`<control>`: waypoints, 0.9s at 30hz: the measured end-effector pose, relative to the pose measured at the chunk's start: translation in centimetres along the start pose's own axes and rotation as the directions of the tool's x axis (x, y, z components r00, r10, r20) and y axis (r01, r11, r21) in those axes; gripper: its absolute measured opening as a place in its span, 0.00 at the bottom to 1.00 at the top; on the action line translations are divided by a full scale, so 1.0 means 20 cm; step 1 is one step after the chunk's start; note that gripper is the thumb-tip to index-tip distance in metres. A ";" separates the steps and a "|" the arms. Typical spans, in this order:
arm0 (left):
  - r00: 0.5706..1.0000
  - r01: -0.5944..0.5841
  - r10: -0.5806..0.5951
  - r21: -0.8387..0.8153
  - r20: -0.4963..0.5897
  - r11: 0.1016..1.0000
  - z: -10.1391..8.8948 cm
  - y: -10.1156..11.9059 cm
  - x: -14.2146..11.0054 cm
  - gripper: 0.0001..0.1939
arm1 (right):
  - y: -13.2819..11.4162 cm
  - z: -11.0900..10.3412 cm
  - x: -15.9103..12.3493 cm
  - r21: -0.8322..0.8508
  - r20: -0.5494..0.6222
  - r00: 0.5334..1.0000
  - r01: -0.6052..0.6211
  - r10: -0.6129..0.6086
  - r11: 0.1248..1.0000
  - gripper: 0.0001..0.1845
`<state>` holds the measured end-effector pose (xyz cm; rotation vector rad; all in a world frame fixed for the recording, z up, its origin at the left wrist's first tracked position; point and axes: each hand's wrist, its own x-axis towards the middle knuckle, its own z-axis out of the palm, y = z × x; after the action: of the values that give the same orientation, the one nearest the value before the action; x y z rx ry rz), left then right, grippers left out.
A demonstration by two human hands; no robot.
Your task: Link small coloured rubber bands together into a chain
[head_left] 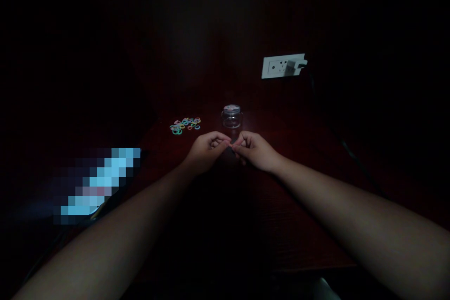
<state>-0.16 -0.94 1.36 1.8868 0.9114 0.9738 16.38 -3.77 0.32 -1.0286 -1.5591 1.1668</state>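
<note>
My left hand (pixel 208 150) and my right hand (pixel 256 149) meet over the middle of the dark red table. Between their fingertips is a small orange hair tie (pixel 231 145), pinched from both sides; most of it is hidden by the fingers. Just beyond the hands stands a small clear jar (pixel 231 119), upright with its lid on. To the left of the jar lies a loose pile of colourful hair ties (pixel 183 124) in green, yellow, pink and blue.
A lit, blurred-out screen (pixel 105 180) lies left of my left forearm. At the back right, a white wall socket (pixel 277 67) holds a plug (pixel 296 65) whose dark cable runs down the right side. The surroundings are very dark.
</note>
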 end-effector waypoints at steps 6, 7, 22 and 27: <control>1.000 0.004 -0.004 -0.025 0.016 1.000 0.00 -0.01 0.01 0.11 | -0.01 0.01 -0.01 -0.070 0.016 1.000 0.004 -0.003 0.998 0.10; 1.000 0.006 -0.006 -0.029 0.014 1.000 0.00 -0.01 0.01 0.11 | -0.01 0.01 -0.01 -0.073 0.017 1.000 0.003 -0.002 0.997 0.10; 0.999 -0.005 0.010 -0.099 0.047 0.995 0.00 -0.02 0.00 0.09 | 0.00 0.00 0.00 -0.085 -0.013 1.000 0.021 -0.022 0.996 0.11; 1.000 -0.011 0.013 -0.084 0.013 0.996 0.00 -0.02 0.01 0.09 | 0.00 0.00 0.00 -0.047 0.001 1.000 0.025 -0.025 0.999 0.10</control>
<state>-0.16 -0.69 1.02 1.8279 0.8392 0.9903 16.33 -3.72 0.34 -1.0373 -1.6019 1.1183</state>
